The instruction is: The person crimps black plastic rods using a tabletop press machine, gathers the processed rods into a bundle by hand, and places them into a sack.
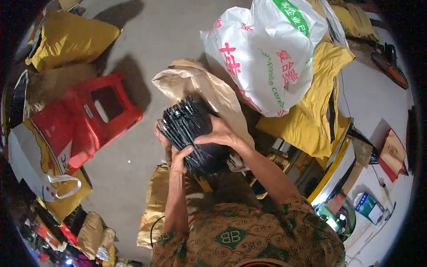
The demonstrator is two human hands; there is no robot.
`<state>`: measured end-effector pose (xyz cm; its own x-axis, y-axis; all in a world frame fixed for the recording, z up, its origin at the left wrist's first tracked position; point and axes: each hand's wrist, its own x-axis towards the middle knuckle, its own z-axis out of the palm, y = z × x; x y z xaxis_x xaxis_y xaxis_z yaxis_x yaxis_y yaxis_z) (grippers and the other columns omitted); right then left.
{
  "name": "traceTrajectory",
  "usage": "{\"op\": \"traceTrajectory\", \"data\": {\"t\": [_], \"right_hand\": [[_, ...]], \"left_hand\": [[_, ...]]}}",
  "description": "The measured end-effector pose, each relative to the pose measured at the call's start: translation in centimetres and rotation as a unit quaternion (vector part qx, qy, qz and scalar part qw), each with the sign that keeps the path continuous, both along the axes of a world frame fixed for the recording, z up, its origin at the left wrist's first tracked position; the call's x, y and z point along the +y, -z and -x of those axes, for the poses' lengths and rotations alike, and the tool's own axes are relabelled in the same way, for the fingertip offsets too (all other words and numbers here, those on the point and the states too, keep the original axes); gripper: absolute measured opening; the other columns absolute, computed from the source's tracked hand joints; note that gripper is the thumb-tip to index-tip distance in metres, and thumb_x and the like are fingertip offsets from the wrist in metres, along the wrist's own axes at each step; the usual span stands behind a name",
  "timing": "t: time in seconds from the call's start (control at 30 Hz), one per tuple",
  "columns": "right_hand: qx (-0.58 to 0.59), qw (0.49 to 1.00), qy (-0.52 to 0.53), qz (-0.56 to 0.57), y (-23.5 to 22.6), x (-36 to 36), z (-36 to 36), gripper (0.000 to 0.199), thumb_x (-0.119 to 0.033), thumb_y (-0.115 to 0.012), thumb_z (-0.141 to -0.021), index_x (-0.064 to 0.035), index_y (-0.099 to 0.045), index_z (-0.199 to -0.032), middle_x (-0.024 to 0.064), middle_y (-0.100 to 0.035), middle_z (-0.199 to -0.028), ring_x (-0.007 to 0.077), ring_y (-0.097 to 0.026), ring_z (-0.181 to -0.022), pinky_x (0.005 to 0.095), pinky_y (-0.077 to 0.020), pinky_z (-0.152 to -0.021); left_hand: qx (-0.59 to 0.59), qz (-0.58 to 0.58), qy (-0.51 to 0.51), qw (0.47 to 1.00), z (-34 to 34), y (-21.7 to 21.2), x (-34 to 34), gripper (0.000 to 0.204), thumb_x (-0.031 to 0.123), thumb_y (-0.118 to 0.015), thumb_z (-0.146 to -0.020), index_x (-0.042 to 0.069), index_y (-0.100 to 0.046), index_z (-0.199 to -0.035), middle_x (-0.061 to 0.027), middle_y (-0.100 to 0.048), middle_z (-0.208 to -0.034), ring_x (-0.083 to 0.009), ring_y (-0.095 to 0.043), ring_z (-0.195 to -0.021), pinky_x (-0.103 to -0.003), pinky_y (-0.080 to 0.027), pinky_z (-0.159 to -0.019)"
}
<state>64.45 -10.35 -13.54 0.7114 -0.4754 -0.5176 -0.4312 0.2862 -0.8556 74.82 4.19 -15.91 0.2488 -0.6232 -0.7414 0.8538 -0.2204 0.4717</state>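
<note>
Both my hands hold a thick bundle of thin black sticks or ties (pixel 189 129) in front of me, its cut ends facing up and left. My left hand (pixel 175 155) grips the bundle from below and the left side. My right hand (pixel 220 133) wraps over its right side, thumb across the sticks. The bundle's lower end spreads out dark over my lap. Behind it sits an open brown paper sack (pixel 200 84).
A red plastic stool (pixel 102 113) lies tipped on the grey floor at left. Yellow sacks (pixel 66 38) lie around. A large white printed bag (pixel 267 53) stands upper right on a yellow sack (pixel 311 120). Small boxes (pixel 369 207) sit at right.
</note>
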Motion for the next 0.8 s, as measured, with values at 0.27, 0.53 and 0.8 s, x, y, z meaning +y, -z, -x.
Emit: {"op": "traceTrajectory", "data": {"t": [0.27, 0.53, 0.8], "right_hand": [[-0.111, 0.97, 0.033, -0.212, -0.6, 1.7, -2.8, 0.065, -0.021, -0.072, -0.056, 0.0024, -0.043, -0.11, 0.0083, -0.052, -0.099, 0.0169, -0.046, -0.092, 0.0293, -0.0346, -0.084], [-0.08, 0.968, 0.143, -0.189, 1.3, 3.2, -0.5, 0.054, -0.013, -0.069, -0.058, -0.0022, -0.048, -0.107, 0.0065, -0.053, -0.101, 0.0178, -0.048, -0.093, 0.0306, -0.0343, -0.086], [-0.072, 0.97, 0.182, -0.141, -0.3, 0.3, 2.9, 0.05, -0.006, -0.067, -0.058, -0.0018, -0.05, -0.104, 0.0058, -0.056, -0.094, 0.0162, -0.052, -0.085, 0.0295, -0.0396, -0.078]], "left_hand": [[0.002, -0.033, -0.004, 0.999, -2.6, -0.9, 2.1, 0.062, 0.015, -0.066, -0.055, 0.0, -0.041, -0.11, -0.0113, -0.054, -0.096, -0.0223, -0.054, -0.083, -0.032, -0.046, -0.072], [0.027, -0.037, 0.109, 0.993, -3.5, -0.6, 0.8, 0.056, 0.01, -0.068, -0.055, -0.002, -0.047, -0.105, -0.0089, -0.055, -0.093, -0.0207, -0.053, -0.085, -0.032, -0.043, -0.076], [-0.104, 0.051, 0.186, 0.976, -1.6, -3.1, -4.3, 0.056, 0.015, -0.069, -0.055, -0.002, -0.048, -0.104, -0.0077, -0.056, -0.092, -0.0175, -0.053, -0.08, -0.027, -0.041, -0.074]]}}
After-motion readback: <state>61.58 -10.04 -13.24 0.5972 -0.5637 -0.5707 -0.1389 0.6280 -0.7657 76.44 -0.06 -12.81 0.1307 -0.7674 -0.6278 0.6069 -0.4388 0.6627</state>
